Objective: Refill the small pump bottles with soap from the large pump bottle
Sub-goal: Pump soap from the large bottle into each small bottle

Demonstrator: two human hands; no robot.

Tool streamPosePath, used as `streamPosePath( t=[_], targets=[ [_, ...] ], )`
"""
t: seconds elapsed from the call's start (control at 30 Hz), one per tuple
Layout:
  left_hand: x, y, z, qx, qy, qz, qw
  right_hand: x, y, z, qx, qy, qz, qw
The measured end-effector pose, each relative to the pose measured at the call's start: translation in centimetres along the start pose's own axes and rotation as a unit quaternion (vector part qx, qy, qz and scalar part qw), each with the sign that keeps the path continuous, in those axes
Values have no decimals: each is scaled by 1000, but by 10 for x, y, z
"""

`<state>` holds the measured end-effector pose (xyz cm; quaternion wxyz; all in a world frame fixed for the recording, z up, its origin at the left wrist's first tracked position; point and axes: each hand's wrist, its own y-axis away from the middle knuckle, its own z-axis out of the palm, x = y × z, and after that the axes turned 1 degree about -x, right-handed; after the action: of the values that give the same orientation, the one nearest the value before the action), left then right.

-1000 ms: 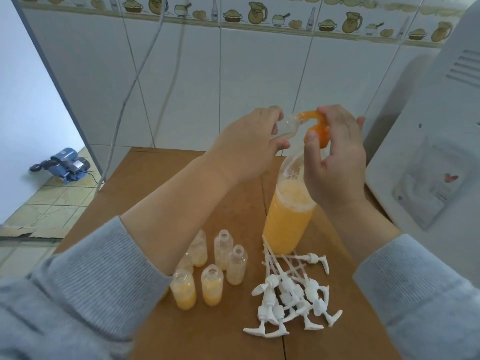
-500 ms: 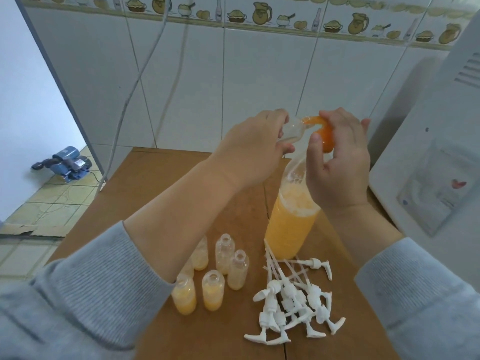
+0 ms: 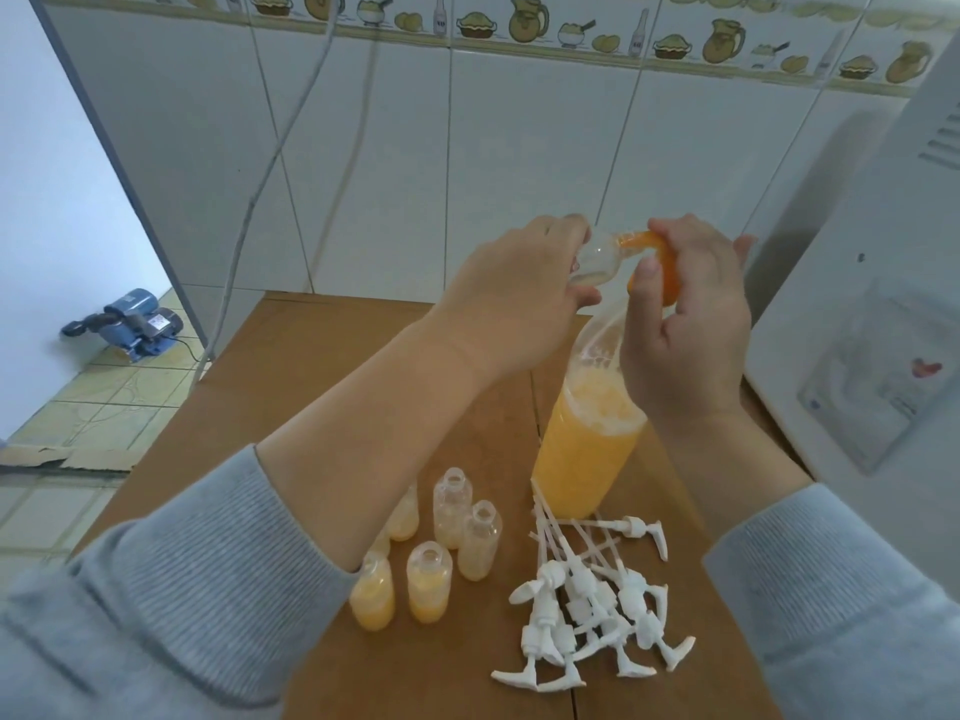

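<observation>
Little has shifted in the last second: both hands stay raised over the big bottle, the small one tipped a touch further toward the orange spout. The left hand (image 3: 511,298) grips a small clear bottle (image 3: 597,259), holding it on its side with the neck against the spout of the orange pump head (image 3: 655,262). The right hand (image 3: 685,324) curls round that pump head, thumb against its near side. Below them stands the large bottle (image 3: 587,439), upright on the wooden table (image 3: 291,371) and more than half full of orange soap with foam on top. Near its base, to the left, stand several small open bottles (image 3: 467,517); the two nearest (image 3: 400,589) hold the most soap, the others only a little. Right of these lies a heap of white pump tops (image 3: 587,600) with their tubes pointing toward the large bottle. Grey sleeves (image 3: 171,595) cover both forearms up to mid-arm. A blue machine (image 3: 132,322) sits on the tiled floor at far left.
</observation>
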<state>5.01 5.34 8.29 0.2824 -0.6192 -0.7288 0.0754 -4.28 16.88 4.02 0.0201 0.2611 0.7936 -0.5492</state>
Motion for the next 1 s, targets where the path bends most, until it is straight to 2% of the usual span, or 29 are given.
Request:
streamPosePath(
  t=[0.23,0.43,0.57,0.73,1.0],
  targets=[
    [3,-4,-12,20,6,12,1000,6,-22,-23,-46,-43,-43,997],
    [4,0,-3,33,4,14,999,5,-5,-4,25,-46,-8,999],
    [2,2,1,6,8,-6,1000,9,0,0,4,-31,-4,999],
    [3,2,-8,16,9,1,1000,2,-7,-11,-32,-30,-17,999],
    [5,4,-4,29,-2,6,1000,3,-3,-5,24,-19,-20,999]
  ],
)
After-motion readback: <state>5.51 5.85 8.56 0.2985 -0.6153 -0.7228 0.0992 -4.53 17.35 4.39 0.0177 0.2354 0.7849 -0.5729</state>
